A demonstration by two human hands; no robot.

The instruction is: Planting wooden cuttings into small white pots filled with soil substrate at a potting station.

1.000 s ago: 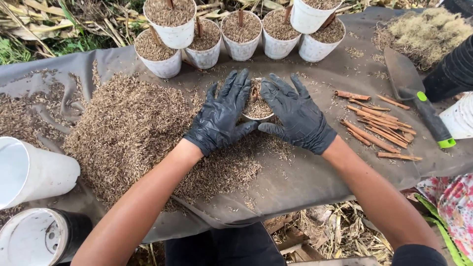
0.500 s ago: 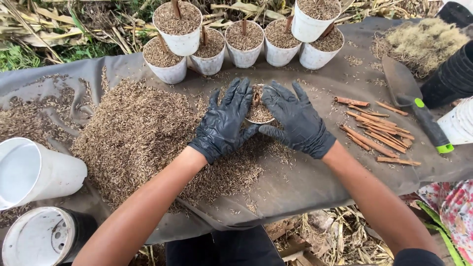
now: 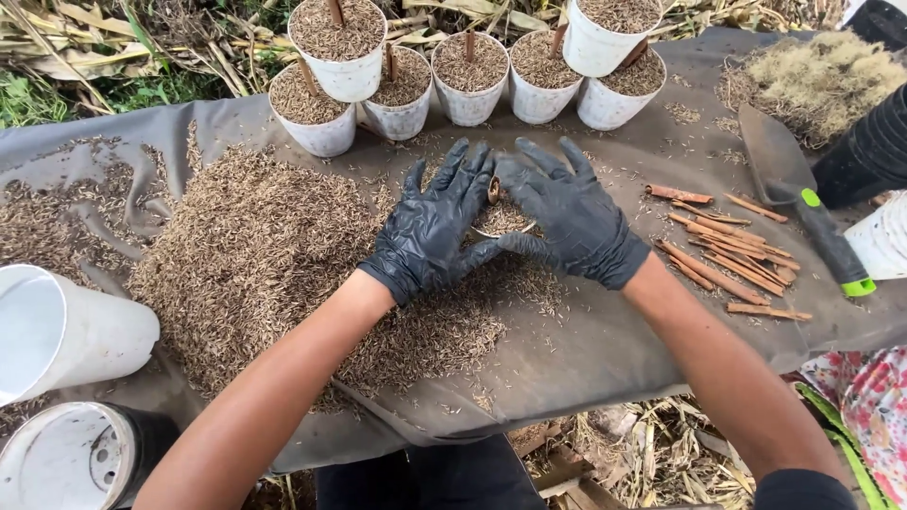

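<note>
Both hands wear black gloves and close in on one small white pot (image 3: pixel 504 223) standing on the grey sheet (image 3: pixel 605 331) that covers the desk. The left hand (image 3: pixel 430 227) wraps the pot's left side and the right hand (image 3: pixel 572 217) its right side; the fingers (image 3: pixel 461 168) are spread and curved over the rim, their tips almost meeting above it, so only a patch of the brown husk filling and the top of a brown stick (image 3: pixel 493 189) show between them. The thumbs touch in front of the pot. The hands cup and press rather than pinch.

The pot sits at the right edge of a broad heap of loose husk (image 3: pixel 255 255), near the middle of the sheet. Behind it, along the far edge, stands a row of filled white pots (image 3: pixel 463 80), each with a stick upright in it. To the right lies a scatter of brown sticks (image 3: pixel 723 247), and beyond them a trowel (image 3: pixel 798 194) with a black and green handle. At the left edge an empty white pot (image 3: pixel 66 331) lies on its side, with another pot (image 3: pixel 71 458) below it.
</note>
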